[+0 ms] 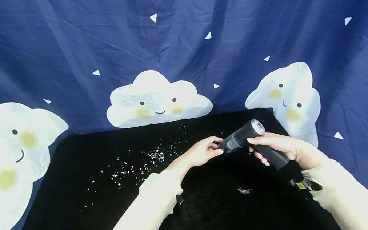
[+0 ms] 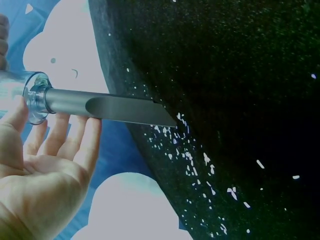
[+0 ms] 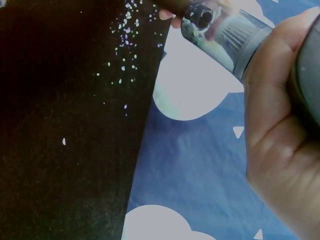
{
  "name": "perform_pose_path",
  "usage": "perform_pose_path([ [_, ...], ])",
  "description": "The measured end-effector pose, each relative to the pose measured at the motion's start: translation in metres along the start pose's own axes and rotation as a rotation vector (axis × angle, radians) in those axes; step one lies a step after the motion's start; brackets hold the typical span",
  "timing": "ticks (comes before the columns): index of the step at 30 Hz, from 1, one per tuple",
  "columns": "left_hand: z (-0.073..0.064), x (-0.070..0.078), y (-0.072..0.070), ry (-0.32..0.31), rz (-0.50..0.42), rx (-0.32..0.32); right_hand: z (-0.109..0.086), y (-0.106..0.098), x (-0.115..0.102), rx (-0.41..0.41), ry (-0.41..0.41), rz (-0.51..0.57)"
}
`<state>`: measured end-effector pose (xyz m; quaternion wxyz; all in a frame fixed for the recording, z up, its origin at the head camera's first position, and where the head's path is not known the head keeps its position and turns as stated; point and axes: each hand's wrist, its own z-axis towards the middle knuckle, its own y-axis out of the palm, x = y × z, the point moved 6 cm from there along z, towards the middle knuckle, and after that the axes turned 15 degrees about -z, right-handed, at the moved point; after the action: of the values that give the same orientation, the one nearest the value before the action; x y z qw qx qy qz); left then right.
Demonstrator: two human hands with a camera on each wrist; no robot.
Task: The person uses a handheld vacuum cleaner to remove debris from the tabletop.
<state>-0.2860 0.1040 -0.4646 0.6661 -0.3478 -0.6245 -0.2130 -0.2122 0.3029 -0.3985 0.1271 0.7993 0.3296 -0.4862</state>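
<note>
A black handheld vacuum cleaner (image 1: pixel 243 135) is held up above the dark table, its silver-rimmed round end facing up and right. My right hand (image 1: pixel 282 144) grips its handle (image 1: pixel 273 156). At the clear dust cup (image 3: pixel 227 37), my left hand (image 1: pixel 202 151) holds the front end, thumb on the cup and fingertips against the grey slanted nozzle (image 2: pixel 120 106). In the left wrist view that palm faces up under the nozzle. White scraps (image 1: pixel 156 155) lie scattered across the table's left and middle part. The nozzle is largely hidden in the head view.
The black table (image 1: pixel 193 216) has a back edge along a blue curtain (image 1: pixel 177 39) printed with white clouds and triangles. A small whitish patch (image 1: pixel 244 190) lies on the table in front of the vacuum. A dark strap (image 1: pixel 306 184) is at the right wrist.
</note>
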Motion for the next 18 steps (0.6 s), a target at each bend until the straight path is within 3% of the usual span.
perform_pose_path([
  [18, -0.0026, -0.0009, -0.0038, -0.013, 0.040, -0.003, 0.0065, 0.0020, 0.0034, -0.007, 0.013, 0.026],
])
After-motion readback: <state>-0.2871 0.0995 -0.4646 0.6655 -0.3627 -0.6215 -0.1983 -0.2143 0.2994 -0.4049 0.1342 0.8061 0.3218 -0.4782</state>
